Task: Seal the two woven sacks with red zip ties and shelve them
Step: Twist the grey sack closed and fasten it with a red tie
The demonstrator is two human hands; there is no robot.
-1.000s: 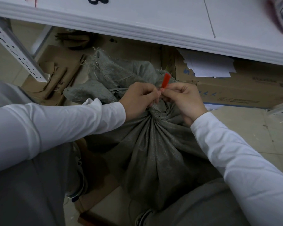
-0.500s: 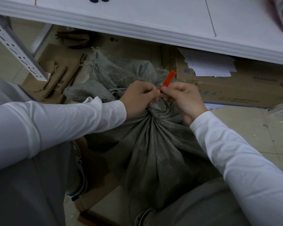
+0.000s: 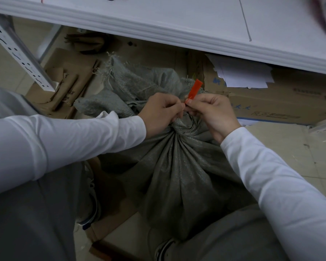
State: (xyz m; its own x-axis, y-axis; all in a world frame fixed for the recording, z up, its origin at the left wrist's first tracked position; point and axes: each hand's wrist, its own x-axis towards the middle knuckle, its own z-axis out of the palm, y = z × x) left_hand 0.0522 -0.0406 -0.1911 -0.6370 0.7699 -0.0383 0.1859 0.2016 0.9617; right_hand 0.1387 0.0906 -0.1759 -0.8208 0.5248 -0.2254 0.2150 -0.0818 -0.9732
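I see my left hand [image 3: 162, 110] and right hand [image 3: 213, 113] pinching the red zip tie [image 3: 195, 90] at the grey sack [image 3: 177, 166] neck on the floor; its band is hidden behind my fingers.

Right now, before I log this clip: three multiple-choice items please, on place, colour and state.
1. Where is the grey woven sack? A on a chair; B at floor level between the person's legs; C inside a cardboard box.
2. What colour is the flat plastic zip tie at its neck? A blue; B red; C yellow.
3. How is the sack's mouth? A gathered into a bunched neck; B spread wide open; C folded flat.
Answers: 1 B, it sits below the white shelf board, a leg either side. 2 B, its tab shows red above the fingers. 3 A, pleats converge where the left hand and right hand pinch the tie.
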